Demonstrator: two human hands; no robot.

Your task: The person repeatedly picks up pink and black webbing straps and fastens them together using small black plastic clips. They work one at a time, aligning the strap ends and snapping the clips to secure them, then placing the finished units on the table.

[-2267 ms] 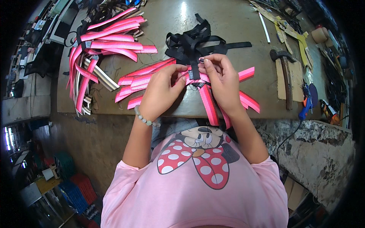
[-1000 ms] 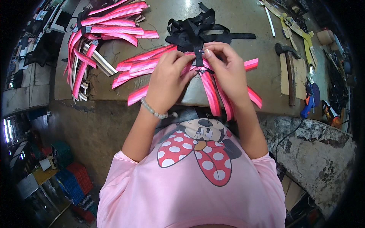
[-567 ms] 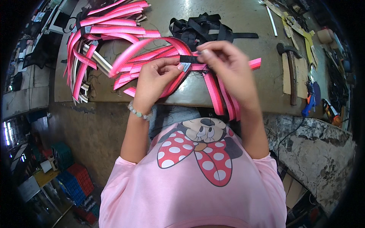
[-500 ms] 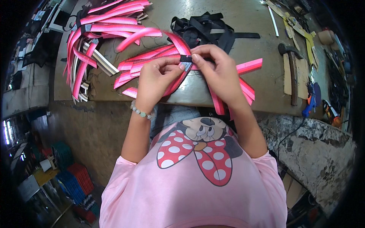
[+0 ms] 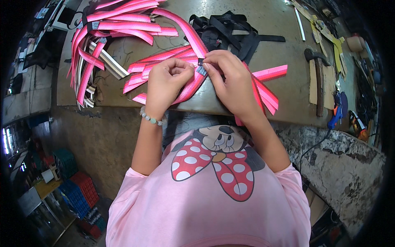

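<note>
A pink webbing strap point(image 5: 191, 35) with darker edging curves over the table between my hands. A narrow black band point(image 5: 200, 61) crosses it, with a small pale printed label point(image 5: 201, 70) just below. My right hand point(image 5: 232, 82) is closed on the strap, thumb and fingers pinching it beside the band. Left of the band, my left hand point(image 5: 166, 84) has thumb and fingertips pressed together; whatever is in that pinch is hidden. Several more pink straps point(image 5: 142, 68) lie behind my left hand, and other pink strap ends point(image 5: 269, 72) stick out past my right hand.
A pile of pink straps point(image 5: 123, 25) with pale ones point(image 5: 112, 62) lies at the far left. Black webbing point(image 5: 230, 33) is heaped behind my hands. To the right are a hammer point(image 5: 319, 86), a blue glue gun point(image 5: 338, 108), a white stick point(image 5: 299, 24) and yellow scraps point(image 5: 335, 45).
My left fingers have come away from the band and label, slightly leftward. The strap's upper part has swung into a long curve toward the far left. My right hand still grips beside the band.
</note>
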